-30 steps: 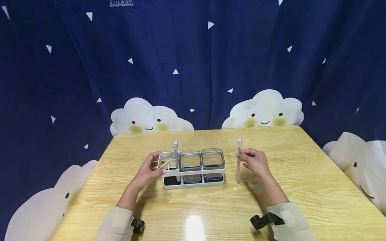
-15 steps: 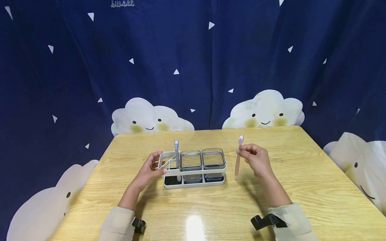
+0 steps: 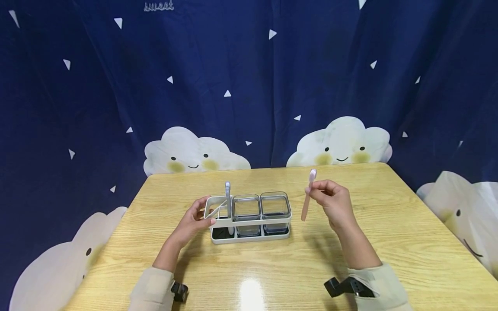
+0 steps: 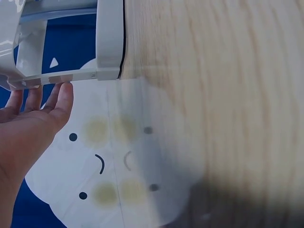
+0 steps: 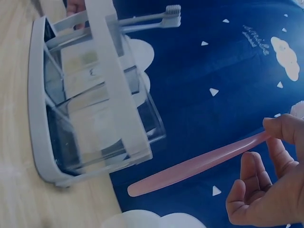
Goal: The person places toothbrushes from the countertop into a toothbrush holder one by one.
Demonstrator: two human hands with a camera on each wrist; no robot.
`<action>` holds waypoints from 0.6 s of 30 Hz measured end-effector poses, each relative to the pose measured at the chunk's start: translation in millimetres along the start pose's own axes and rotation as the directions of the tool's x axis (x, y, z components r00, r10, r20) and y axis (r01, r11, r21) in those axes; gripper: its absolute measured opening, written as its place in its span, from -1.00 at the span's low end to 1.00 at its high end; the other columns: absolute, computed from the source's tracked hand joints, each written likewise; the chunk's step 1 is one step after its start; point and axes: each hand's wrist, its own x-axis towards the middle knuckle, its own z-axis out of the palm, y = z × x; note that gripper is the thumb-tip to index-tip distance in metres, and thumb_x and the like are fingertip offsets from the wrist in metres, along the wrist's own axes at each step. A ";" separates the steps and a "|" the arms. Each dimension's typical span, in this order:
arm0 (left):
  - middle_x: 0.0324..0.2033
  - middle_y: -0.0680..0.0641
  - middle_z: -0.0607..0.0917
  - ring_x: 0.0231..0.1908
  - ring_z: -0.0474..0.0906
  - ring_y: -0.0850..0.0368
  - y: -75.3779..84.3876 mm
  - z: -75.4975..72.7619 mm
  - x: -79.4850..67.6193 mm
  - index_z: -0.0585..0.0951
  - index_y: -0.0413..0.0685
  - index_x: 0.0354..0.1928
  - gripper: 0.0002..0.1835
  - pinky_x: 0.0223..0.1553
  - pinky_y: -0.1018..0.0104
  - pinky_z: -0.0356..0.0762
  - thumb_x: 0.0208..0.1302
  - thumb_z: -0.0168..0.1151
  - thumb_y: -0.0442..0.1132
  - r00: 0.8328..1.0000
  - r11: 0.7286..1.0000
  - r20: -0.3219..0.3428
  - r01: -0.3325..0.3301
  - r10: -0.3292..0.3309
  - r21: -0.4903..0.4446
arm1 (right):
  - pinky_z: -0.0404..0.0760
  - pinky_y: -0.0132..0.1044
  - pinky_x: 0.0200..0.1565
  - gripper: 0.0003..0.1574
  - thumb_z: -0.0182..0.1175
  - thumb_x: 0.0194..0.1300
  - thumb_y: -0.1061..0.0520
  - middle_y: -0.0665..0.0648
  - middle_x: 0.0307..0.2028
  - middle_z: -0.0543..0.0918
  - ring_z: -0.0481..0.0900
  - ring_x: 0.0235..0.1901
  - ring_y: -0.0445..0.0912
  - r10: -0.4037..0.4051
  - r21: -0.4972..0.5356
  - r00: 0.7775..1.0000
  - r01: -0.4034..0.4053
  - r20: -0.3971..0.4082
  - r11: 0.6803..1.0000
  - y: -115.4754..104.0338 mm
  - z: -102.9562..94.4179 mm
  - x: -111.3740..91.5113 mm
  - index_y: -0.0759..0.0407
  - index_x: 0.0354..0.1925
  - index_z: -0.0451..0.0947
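A white toothbrush holder (image 3: 261,222) stands on the table, with two clear square cups (image 3: 246,209) in its middle and right places. At least one grey toothbrush (image 3: 228,199) stands upright in its divided left part, bristles up. My left hand (image 3: 192,221) grips the holder's left end, thumb at the front rail; the left wrist view shows fingertips on the white frame (image 4: 109,42). Right of the holder, my right hand (image 3: 335,206) pinches a pink toothbrush (image 3: 305,208) near its head, between thumb and index finger. Its bare handle (image 5: 199,166) slants downward, apart from the cups.
The light wooden table (image 3: 249,263) reaches back to a dark blue curtain (image 3: 249,77) with white triangles and smiling clouds. Black wrist cameras sit on both forearms, over beige sleeves (image 3: 379,285).
My right hand has risen and shifted slightly right with the pink toothbrush, which now tilts more, its handle end higher. The left hand and the holder have stayed put.
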 end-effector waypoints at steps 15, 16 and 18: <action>0.21 -0.34 0.24 0.16 0.24 -0.24 -1.7 -0.1 -0.5 0.18 -0.18 0.32 -0.26 0.00 0.18 0.40 0.08 0.25 -0.47 1.000 1.000 -0.004 0.013 -0.013 -0.011 | 0.51 -0.40 -0.22 -0.82 0.33 0.08 0.34 -0.03 -0.41 0.59 0.53 -0.34 -0.19 -0.101 0.151 0.992 0.088 0.080 0.985 -21.7 15.5 -6.1 0.07 -0.47 0.60; 0.21 -0.33 0.25 0.16 0.24 -0.24 -1.5 -0.1 -0.7 0.18 -0.18 0.32 -0.26 0.00 0.19 0.40 0.09 0.25 -0.47 1.000 1.000 -0.002 0.011 -0.011 -0.010 | 0.51 -0.41 -0.22 -0.81 0.32 0.08 0.35 -0.03 -0.41 0.59 0.52 -0.34 -0.20 -0.108 0.162 0.990 0.093 0.086 0.982 -22.4 17.0 -6.1 0.08 -0.47 0.60; 0.21 -0.32 0.26 0.16 0.24 -0.23 -1.1 -0.2 -0.7 0.18 -0.18 0.32 -0.26 -0.01 0.19 0.40 0.09 0.25 -0.46 1.000 1.000 -0.002 0.008 -0.008 -0.006 | 0.51 -0.41 -0.24 -0.79 0.31 0.08 0.38 -0.02 -0.41 0.58 0.52 -0.35 -0.20 -0.115 0.175 0.989 0.098 0.095 0.980 -23.1 20.1 -6.0 0.07 -0.48 0.60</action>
